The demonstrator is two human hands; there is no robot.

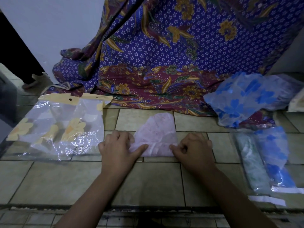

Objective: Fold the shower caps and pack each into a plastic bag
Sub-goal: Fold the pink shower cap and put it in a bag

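Note:
A pale pink shower cap point(156, 130) lies flattened on the tiled floor at the centre, its near edge folded up into a band. My left hand point(118, 145) holds the band's left end, thumb stretched along it and fingers curled. My right hand point(192, 148) pinches the right end of the band with curled fingers. A clear plastic bag point(57, 127) with a yellow header holds a yellow-flowered cap at the left. A loose blue-flowered cap point(243, 97) lies at the back right.
Two packed bags, one with a green cap point(251, 165) and one with a blue cap point(276, 158), lie at the right. A purple batik cloth point(164, 55) drapes across the back. Someone's foot point(35, 79) stands at the far left.

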